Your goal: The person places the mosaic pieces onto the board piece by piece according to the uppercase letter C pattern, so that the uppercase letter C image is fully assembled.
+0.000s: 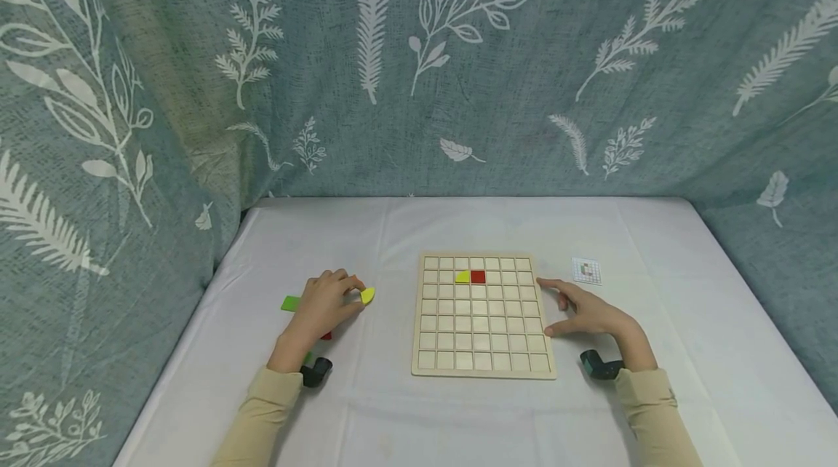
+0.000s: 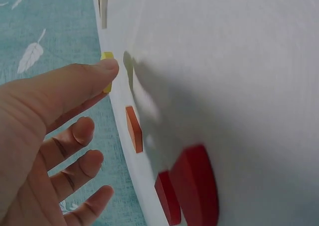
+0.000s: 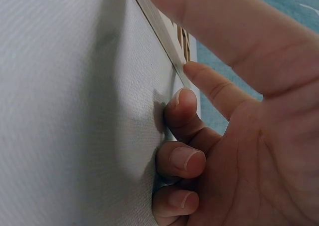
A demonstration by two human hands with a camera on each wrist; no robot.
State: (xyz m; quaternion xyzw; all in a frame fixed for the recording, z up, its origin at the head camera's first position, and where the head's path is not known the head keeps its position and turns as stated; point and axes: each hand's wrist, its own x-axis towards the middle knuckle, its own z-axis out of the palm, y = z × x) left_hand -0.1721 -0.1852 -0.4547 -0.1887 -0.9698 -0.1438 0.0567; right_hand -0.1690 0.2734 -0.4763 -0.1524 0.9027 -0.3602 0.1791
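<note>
Between the thumb and index finger of my left hand (image 1: 325,302) is a yellow tile with a rounded edge (image 1: 368,295), pinched above the table. Its thin side shows as a yellow strip (image 2: 107,55) in the left wrist view. My right hand (image 1: 590,311) rests at the right edge of a pale wooden grid board (image 1: 486,373), thumb and index fingertips against its rim, the other fingers loosely bent. One yellow rounded tile (image 1: 463,276) and one red square tile (image 1: 478,276) sit side by side in the board's second row from the top.
Under and around the left hand lie loose pieces: a green one (image 1: 290,303), an orange one (image 2: 134,129) and red ones (image 2: 195,186), partly hidden by it in the head view. Right of the board lies a small pattern card (image 1: 586,270). A leaf-printed curtain (image 1: 393,147) hangs behind the table.
</note>
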